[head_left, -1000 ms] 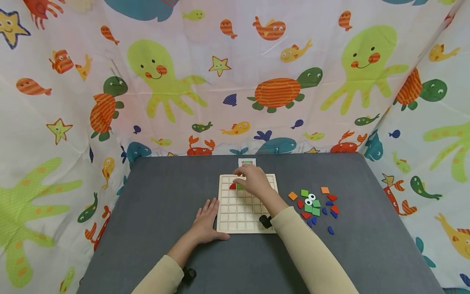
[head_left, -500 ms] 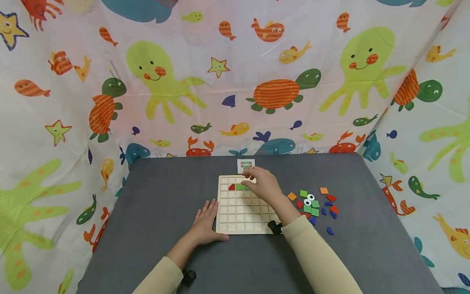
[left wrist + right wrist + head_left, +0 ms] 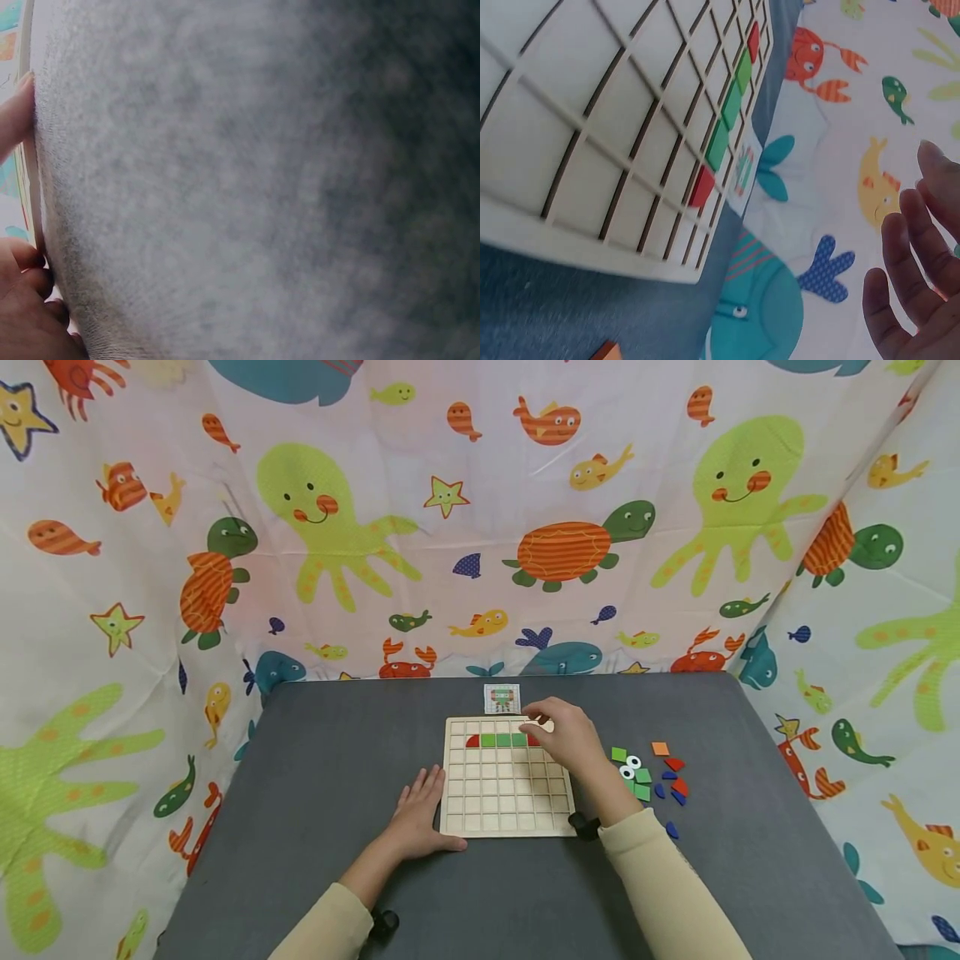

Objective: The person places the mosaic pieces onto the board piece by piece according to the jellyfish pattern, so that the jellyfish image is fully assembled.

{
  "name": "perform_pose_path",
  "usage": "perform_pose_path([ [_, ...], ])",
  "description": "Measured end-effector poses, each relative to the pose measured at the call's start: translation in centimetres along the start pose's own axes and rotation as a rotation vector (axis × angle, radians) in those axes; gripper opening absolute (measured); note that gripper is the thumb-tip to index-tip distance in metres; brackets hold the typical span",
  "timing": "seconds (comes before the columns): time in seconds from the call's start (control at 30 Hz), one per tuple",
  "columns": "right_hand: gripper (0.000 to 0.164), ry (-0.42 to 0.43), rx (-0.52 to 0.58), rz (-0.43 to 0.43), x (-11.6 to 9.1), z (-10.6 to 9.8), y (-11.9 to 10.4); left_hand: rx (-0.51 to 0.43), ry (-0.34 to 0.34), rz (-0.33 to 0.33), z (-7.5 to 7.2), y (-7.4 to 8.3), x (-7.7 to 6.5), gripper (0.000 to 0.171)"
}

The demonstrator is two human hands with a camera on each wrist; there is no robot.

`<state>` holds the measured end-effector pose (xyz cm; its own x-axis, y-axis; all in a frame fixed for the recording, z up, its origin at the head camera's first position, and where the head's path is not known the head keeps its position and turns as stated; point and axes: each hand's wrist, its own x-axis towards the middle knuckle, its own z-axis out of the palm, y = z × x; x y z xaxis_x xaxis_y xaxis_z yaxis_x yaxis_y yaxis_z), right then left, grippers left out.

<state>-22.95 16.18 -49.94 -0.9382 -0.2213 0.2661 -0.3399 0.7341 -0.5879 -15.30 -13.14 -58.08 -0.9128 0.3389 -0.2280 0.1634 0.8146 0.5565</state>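
My left hand (image 3: 420, 818) rests on the table at the left side of a wooden grid board (image 3: 495, 793), fingers spread along its edge and thumb at the near corner. Near the board's upper right, my right hand (image 3: 566, 735) hovers with loosely bent fingers. In the right wrist view, that hand (image 3: 922, 270) holds nothing. One row of the grid bears a red piece (image 3: 472, 742), three green squares (image 3: 504, 740) and a second red piece (image 3: 700, 187) at the right end. Behind the board lies a small card (image 3: 502, 698) with a printed figure.
Right of the board lie loose pieces: green squares (image 3: 618, 754), white rings (image 3: 633, 762), red pieces (image 3: 674, 764), blue pieces (image 3: 672, 830) and an orange square (image 3: 660, 748). My right forearm hides some. A sea-animal curtain (image 3: 480, 527) hangs behind the grey table (image 3: 337, 735).
My right hand has moved rightward across the board, uncovering the green squares, the right red piece and the card. The left hand has stayed in place.
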Motion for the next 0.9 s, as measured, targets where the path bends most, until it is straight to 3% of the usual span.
perform_pose_path([
  [0.6,0.029,0.088,-0.037,0.054,-3.5,-2.0,4.2,0.011,-0.010,-0.014,0.1,-0.3,0.0,0.129],
  [0.9,0.037,0.035,-0.068,0.167,-5.1,-1.8,6.9,0.013,-0.012,-0.007,0.1,-0.1,0.1,0.129],
])
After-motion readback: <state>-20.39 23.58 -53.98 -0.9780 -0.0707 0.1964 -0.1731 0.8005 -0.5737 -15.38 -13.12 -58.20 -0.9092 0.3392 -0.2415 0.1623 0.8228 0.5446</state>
